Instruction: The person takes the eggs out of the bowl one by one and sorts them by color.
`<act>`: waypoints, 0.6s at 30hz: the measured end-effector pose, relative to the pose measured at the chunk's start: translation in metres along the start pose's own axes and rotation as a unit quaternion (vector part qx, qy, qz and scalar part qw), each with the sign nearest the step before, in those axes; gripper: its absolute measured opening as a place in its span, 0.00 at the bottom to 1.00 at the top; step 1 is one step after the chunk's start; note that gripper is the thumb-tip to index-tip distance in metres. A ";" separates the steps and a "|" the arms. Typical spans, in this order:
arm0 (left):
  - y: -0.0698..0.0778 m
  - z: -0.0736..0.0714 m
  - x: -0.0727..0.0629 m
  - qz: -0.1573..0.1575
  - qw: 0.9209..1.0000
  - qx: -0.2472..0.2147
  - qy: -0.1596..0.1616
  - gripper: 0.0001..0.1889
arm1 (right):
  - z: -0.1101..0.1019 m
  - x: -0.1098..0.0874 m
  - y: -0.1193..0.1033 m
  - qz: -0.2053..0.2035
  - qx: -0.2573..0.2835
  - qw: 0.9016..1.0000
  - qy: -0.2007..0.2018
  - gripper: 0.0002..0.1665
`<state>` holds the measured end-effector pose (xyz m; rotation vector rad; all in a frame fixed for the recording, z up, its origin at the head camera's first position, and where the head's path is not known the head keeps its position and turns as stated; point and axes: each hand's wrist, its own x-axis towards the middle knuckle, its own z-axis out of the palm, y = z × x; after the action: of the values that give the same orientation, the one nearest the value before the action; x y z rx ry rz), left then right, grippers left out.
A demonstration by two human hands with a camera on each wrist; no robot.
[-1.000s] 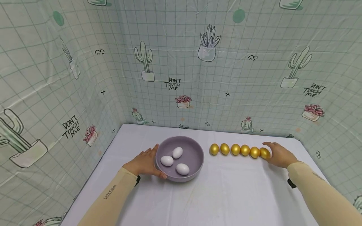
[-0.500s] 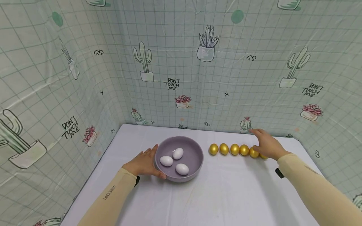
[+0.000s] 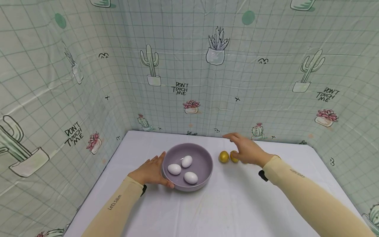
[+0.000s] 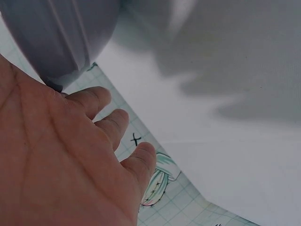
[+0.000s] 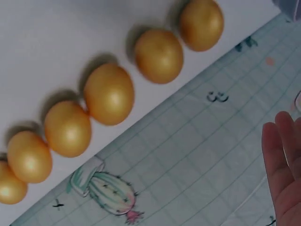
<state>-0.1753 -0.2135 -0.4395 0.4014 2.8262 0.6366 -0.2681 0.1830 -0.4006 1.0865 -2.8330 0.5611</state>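
A round mauve bowl [image 3: 203, 164] sits on the white-covered table with three white eggs [image 3: 190, 177] inside. My left hand [image 3: 150, 171] rests against its left side, thumb along the front wall and index finger near the rim; the other fingers [image 4: 113, 127] stretch out beside the bowl. To the right of the bowl, several golden eggs [image 5: 109, 94] lie in a row. My right hand [image 3: 249, 150] passes over that row with its fingers extended and nothing in its grasp. From the head view it hides most of them, leaving the leftmost golden egg [image 3: 223, 157] and part of its neighbour visible.
A cactus-print cloth [image 3: 180, 115] rises as a wall behind the table and along its sides. The white tabletop [image 3: 219, 210] stretches in front of the bowl and the golden eggs.
My right hand has moved left along the row, from the rightmost golden egg to near the two closest to the bowl. The left hand and bowl stay put.
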 end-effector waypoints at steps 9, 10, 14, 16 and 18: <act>-0.001 0.001 0.000 0.002 1.000 0.001 0.000 0.75 | 0.021 0.023 -0.056 -0.077 0.024 0.996 -0.044 0.40; -0.001 0.001 0.001 0.002 1.000 0.001 0.000 0.75 | 0.024 0.025 -0.060 -0.083 0.028 0.995 -0.050 0.40; -0.002 0.001 0.001 0.001 1.000 -0.002 -0.002 0.75 | 0.035 0.032 -0.077 -0.084 0.036 0.993 -0.077 0.39; -0.002 0.001 0.001 0.000 1.000 -0.004 -0.004 0.75 | 0.040 0.035 -0.083 -0.080 0.040 0.991 -0.095 0.39; -0.002 0.001 0.000 0.000 1.000 -0.006 -0.005 0.75 | 0.045 0.038 -0.088 -0.073 0.042 0.989 -0.118 0.38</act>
<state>-0.1758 -0.2144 -0.4410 0.4013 2.8113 0.6482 -0.2355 0.0828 -0.4081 1.4530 -2.9130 0.5812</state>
